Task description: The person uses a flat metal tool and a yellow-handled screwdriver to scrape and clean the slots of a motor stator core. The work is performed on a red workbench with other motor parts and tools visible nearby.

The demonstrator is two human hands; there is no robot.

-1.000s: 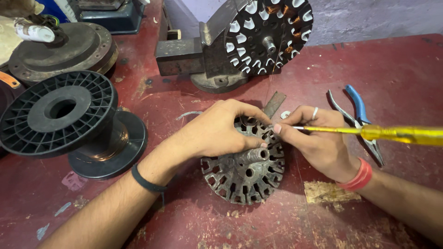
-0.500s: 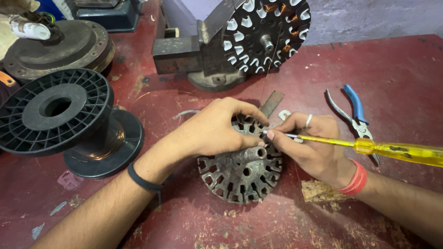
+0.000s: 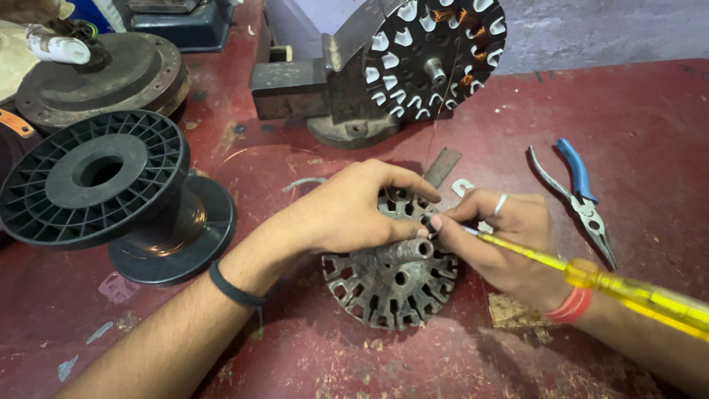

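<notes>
The left hand (image 3: 347,214) is lying over the upper left of a slotted stator core (image 3: 391,281) that is resting flat on the red bench (image 3: 650,111), its fingers curled down onto the core's rim and thumb pressing near the centre shaft, so this grip is closed on the core and steadying it. The right hand (image 3: 509,236) is pinching a yellow-handled screwdriver (image 3: 628,288) close to its tip, fingers clamped together around the shank, with the handle trailing out toward the lower right. Since a second ago the tip has been drawing in from the core's right edge toward the slots just beside the shaft, and the handle is now tilting lower; that suggests the tool is being seated into a slot, though the tip itself is hidden behind the fingertips. Blue-handled pliers (image 3: 580,192) are lying just right of the hands, a black wire spool (image 3: 111,192) well to the left, and a second core is being held upright in a vise (image 3: 325,89) behind.
</notes>
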